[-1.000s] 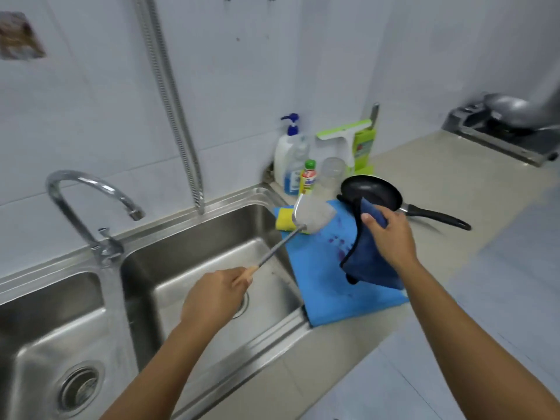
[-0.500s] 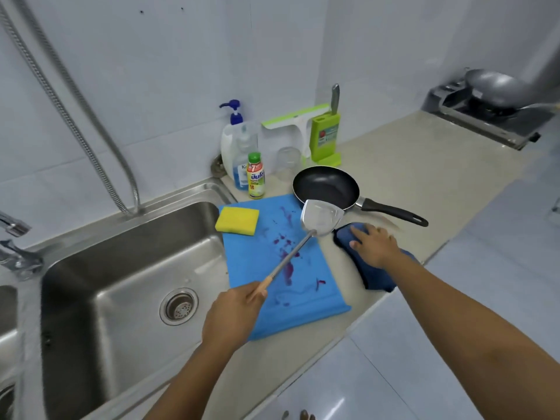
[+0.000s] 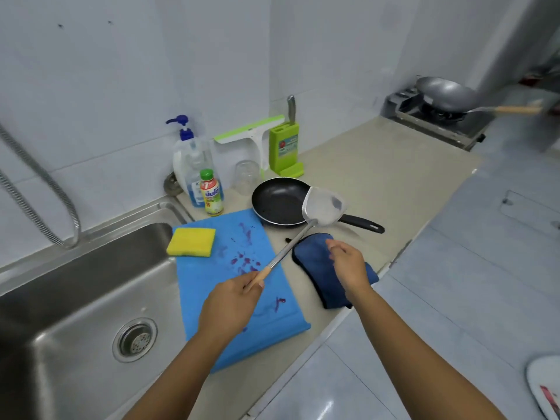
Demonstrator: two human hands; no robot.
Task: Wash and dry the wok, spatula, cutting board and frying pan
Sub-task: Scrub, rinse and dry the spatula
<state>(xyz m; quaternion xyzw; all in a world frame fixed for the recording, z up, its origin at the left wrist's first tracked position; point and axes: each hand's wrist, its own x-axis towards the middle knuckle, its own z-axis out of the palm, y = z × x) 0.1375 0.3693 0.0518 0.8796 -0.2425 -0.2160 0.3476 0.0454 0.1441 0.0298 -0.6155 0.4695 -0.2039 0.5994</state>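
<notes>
My left hand (image 3: 231, 301) grips the wooden end of the long steel spatula (image 3: 322, 207), its blade raised over the black non-stick frying pan (image 3: 277, 203) on the beige bench (image 3: 378, 177). My right hand (image 3: 348, 268) hovers at the dark blue cloth (image 3: 315, 268) beside the stained blue plastic cutting board (image 3: 209, 286), fingers bent; I cannot tell whether it grasps it. The grey metal wok (image 3: 445, 92) sits on the stove (image 3: 436, 128)

Desk (image 3: 388, 165) lies open between frying pan (image 3: 277, 204) and stove (image 3: 436, 122). Wall corner crowded: soap bottle (image 3: 189, 165), glass (image 3: 246, 177), knife block (image 3: 285, 147). Cutting board (image 3: 239, 301) and cloth (image 3: 315, 268) occupy the front edge.
</notes>
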